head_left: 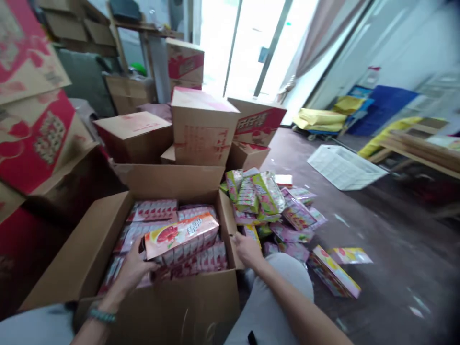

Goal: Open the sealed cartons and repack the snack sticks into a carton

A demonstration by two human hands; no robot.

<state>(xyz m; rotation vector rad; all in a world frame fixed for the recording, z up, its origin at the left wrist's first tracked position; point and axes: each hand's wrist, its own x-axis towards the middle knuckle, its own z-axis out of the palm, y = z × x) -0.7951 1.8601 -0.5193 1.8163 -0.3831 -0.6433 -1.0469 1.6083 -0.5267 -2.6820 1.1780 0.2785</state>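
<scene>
My left hand (134,268) grips the near left end of a long orange pack (183,234) with a grapefruit picture on its top. The pack lies tilted over the rows of pink-and-white packs (154,211) inside an open cardboard carton (194,304). My right hand (247,250) is at the carton's right flap (227,215), its fingers curled closed at the flap's edge. Its fingertips are partly hidden. Just beyond that flap is a heap of green-and-pink packs (264,194). Loose purple packs (296,211) lie beside them.
A yellow-and-pink box (334,272) lies on the floor to the right. Closed cartons (203,129) stand behind the open one, and printed cartons (39,129) are stacked at the left. A white crate (345,167) and a wooden bench (424,148) are farther right.
</scene>
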